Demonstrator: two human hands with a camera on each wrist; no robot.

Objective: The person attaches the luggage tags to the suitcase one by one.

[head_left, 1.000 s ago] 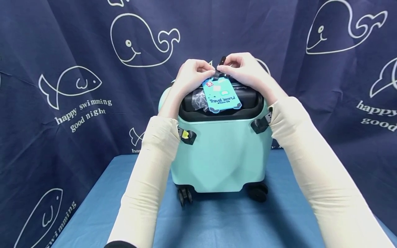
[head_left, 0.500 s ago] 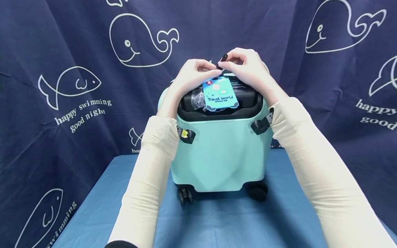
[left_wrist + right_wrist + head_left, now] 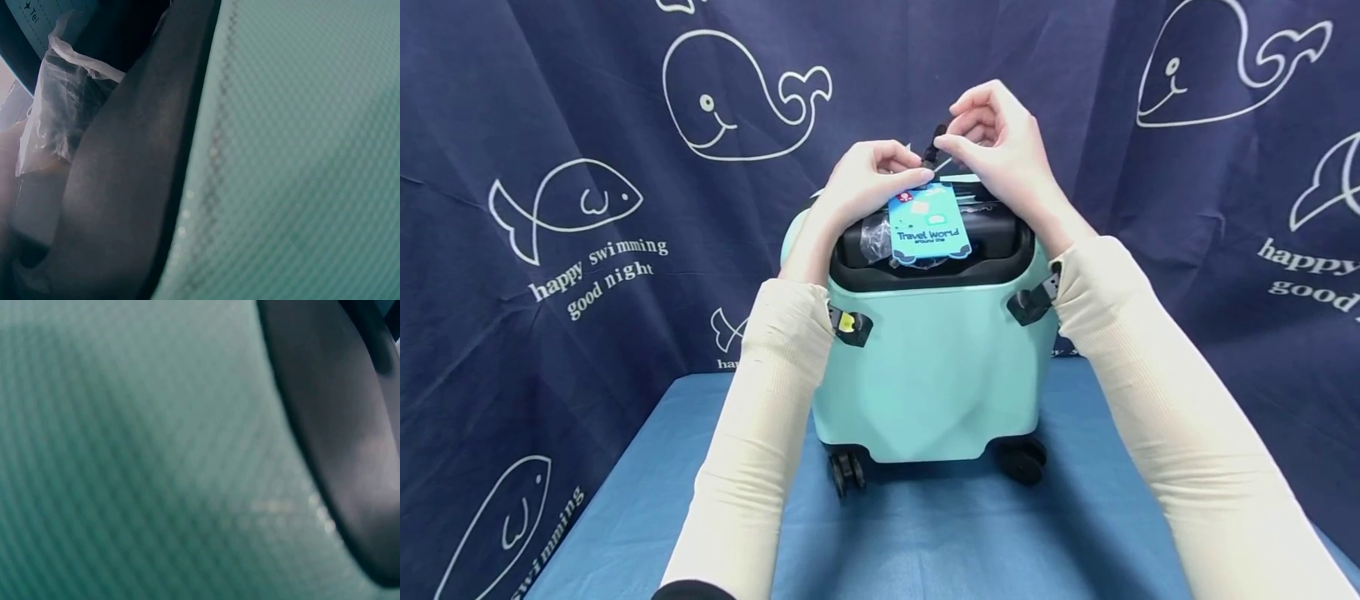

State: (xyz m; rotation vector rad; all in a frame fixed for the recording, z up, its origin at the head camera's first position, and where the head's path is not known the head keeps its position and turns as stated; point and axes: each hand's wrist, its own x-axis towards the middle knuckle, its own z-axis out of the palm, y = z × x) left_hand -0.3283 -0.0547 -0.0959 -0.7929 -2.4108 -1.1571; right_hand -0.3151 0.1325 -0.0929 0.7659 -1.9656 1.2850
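left hand (image 3: 876, 182): thumb and forefinger pinch the black strap (image 3: 932, 155) low down, just above the tag.
right hand (image 3: 1000, 146): raised beside the strap's upper end, fingers bent, thumb tip against or just in front of it; i cannot tell whether the fingers grip it.
black strap: stands up between the two hands, above the suitcase's top.
luggage tag (image 3: 931, 229): light blue, lettered "travel world", hanging over the front of the handle below the left fingertips; the left wrist view shows a face of it printed "tel" with dotted lines.
handle (image 3: 992, 237): black, behind the tag.
clear plastic (image 3: 875, 239): crumpled, at the handle's left part, beside the tag.
recess (image 3: 925, 280): black, framing the handle.
suitcase (image 3: 925, 375): mint green, upright mid-counter; both wrist views show its shell finely textured.
wheels (image 3: 1022, 464): black, two visible under the suitcase.
sleeves (image 3: 1180, 433): cream, covering both forearms, with a small black device (image 3: 1030, 303) at each cuff.
counter (image 3: 940, 542): spread with blue cloth.
curtain (image 3: 587, 75): navy, with white whales, fish and "happy swimming good night".
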